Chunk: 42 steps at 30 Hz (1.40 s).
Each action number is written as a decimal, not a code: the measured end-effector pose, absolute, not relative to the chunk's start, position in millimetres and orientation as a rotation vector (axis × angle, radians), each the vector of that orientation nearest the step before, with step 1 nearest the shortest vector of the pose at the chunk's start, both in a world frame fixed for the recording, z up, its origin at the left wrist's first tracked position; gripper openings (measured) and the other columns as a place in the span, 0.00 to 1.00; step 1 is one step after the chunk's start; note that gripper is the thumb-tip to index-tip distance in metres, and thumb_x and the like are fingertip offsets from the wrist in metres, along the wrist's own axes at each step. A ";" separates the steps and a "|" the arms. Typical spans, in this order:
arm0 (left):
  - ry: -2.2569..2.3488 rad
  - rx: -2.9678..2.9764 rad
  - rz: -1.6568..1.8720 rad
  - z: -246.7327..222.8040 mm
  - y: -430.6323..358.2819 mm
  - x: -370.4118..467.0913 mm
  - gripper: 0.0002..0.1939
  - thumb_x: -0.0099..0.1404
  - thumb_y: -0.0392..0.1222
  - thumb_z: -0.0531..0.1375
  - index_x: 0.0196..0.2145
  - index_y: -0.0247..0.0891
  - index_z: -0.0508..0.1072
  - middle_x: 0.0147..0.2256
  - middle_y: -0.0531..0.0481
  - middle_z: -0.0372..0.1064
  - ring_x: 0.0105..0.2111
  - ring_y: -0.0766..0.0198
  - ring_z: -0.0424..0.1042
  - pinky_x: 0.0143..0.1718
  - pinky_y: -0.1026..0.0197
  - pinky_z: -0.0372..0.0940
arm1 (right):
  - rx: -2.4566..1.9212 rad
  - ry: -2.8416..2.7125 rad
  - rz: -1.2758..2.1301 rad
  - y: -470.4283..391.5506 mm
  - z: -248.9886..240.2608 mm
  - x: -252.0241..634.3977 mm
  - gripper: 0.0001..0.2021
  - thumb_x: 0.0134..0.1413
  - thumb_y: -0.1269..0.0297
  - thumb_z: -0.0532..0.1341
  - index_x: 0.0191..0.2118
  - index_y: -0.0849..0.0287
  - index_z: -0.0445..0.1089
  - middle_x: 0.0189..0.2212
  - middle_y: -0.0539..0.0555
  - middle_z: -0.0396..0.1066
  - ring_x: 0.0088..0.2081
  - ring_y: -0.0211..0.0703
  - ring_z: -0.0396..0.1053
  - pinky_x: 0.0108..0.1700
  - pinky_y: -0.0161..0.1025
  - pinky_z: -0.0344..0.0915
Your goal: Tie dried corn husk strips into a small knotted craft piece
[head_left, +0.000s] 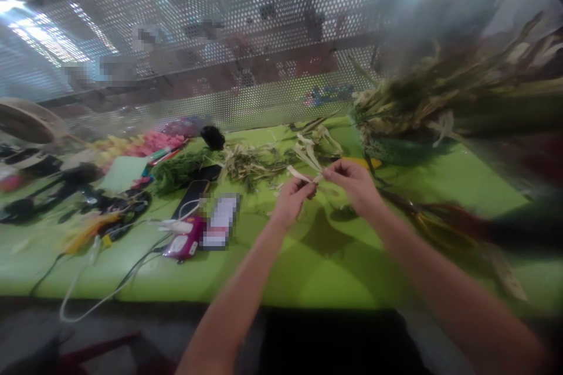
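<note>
My left hand [294, 199] and my right hand [352, 183] meet over the green table [308, 281], fingers pinched. Between them they hold a pale, dried plant strip [308, 153], whose broad looped ends fan upward and to the left. Its lower end lies between the fingertips of both hands. A heap of similar dry plant pieces [246, 163] lies just beyond my left hand. Behind my right hand stands a large bundle of dried stalks and leaves [404, 102] in a greenish container [391, 149]. Blur hides the finer detail of the strip.
Left of my left hand lie a phone [221, 221], a magenta box with cables [183, 241] and a dark phone [192, 198]. Green plant material [176, 173] and pink pieces [162, 143] lie farther back. A perforated metal screen [246, 53] rises behind the table.
</note>
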<state>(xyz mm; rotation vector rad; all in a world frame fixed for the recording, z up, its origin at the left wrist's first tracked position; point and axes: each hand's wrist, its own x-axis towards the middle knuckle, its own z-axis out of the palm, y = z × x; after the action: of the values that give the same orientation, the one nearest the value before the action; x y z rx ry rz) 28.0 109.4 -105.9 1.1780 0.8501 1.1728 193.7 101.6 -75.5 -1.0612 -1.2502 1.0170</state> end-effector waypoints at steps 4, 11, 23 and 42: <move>0.895 1.138 1.213 -108.3 110.7 26.8 0.10 0.54 0.44 0.67 0.31 0.35 0.73 0.24 0.54 0.67 0.26 0.70 0.64 0.30 0.66 0.58 | -1.002 -1.224 1.062 99.6 -73.1 192.8 0.14 0.46 0.52 0.69 0.29 0.57 0.72 0.27 0.51 0.71 0.29 0.39 0.66 0.31 0.37 0.64; 0.867 1.232 1.185 -107.5 108.8 28.3 0.12 0.56 0.46 0.66 0.33 0.34 0.75 0.25 0.53 0.67 0.26 0.70 0.64 0.30 0.65 0.59 | -1.005 -1.305 1.123 98.2 -77.7 185.0 0.11 0.40 0.57 0.72 0.28 0.57 0.73 0.25 0.51 0.73 0.28 0.41 0.69 0.33 0.40 0.68; 0.925 1.348 1.053 -111.2 115.5 22.7 0.13 0.56 0.44 0.66 0.36 0.34 0.73 0.29 0.50 0.71 0.27 0.68 0.68 0.31 0.63 0.64 | -0.975 -1.094 1.058 105.8 -83.4 190.5 0.10 0.46 0.59 0.67 0.29 0.57 0.67 0.25 0.47 0.67 0.30 0.38 0.66 0.39 0.39 0.66; 0.947 1.423 1.068 -111.2 113.4 27.8 0.15 0.59 0.49 0.64 0.37 0.35 0.72 0.29 0.50 0.71 0.30 0.67 0.68 0.35 0.63 0.61 | -1.020 -1.130 1.051 109.5 -91.8 187.3 0.10 0.44 0.60 0.66 0.28 0.57 0.67 0.23 0.48 0.67 0.28 0.38 0.65 0.35 0.37 0.64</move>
<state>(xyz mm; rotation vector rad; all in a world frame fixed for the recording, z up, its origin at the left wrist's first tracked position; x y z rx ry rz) 27.8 113.4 -111.2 1.4225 0.9472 1.0679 187.3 109.5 -91.8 -1.0199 -1.1302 1.0511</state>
